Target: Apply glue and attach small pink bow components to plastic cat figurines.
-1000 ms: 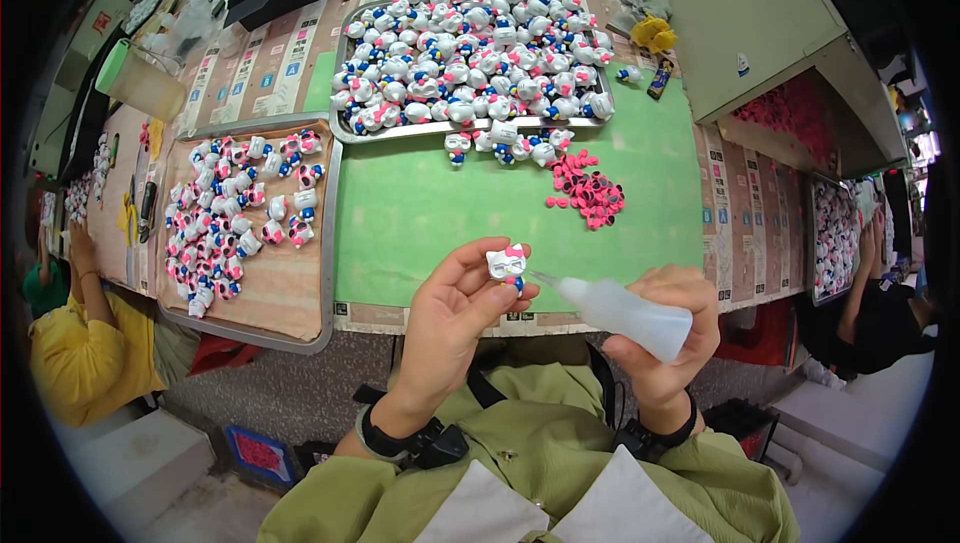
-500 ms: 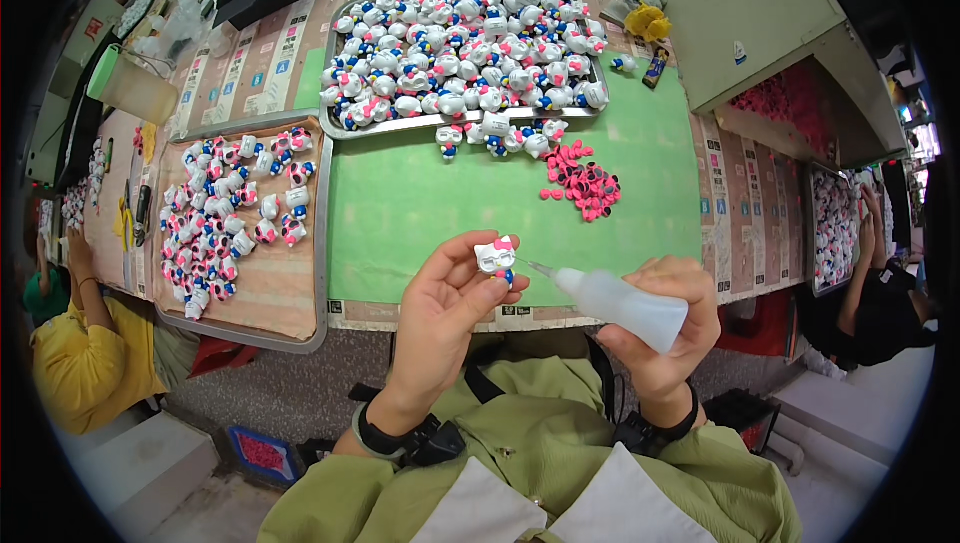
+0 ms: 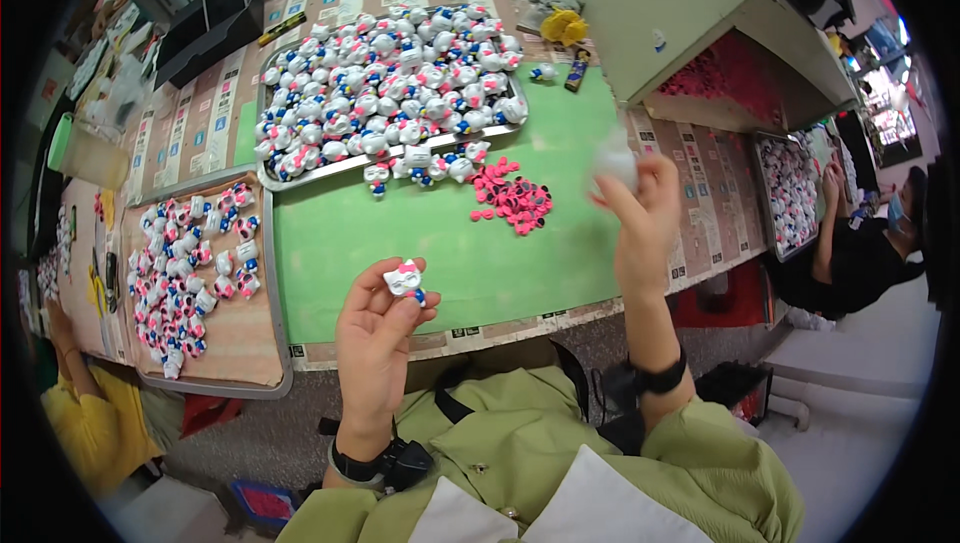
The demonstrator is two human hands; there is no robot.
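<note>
My left hand (image 3: 375,338) pinches a small white cat figurine (image 3: 404,280) with a pink bow and blue body, upright between thumb and fingers over the near edge of the green mat. Off to the right, my right hand (image 3: 645,208) is raised over the mat's right side, its fingers around a translucent white squeeze bottle (image 3: 615,161) smeared by motion. Between the hands and farther off lies a pile of small pink and black pieces (image 3: 515,201). Behind it, several figurines (image 3: 425,165) lie against the front of a full metal tray (image 3: 340,164).
A second metal tray (image 3: 270,313) at left holds figurines with pink pieces on them. At the far right stands a grey-green box cabinet (image 3: 680,13) with pink pieces inside. A yellow object (image 3: 563,27) lies at the back. People sit at both sides; one wears a yellow shirt (image 3: 115,423).
The right hand has carried the squeeze bottle away from the figurine, up and to the right. The left hand still holds the figurine. My view has turned to the right.
</note>
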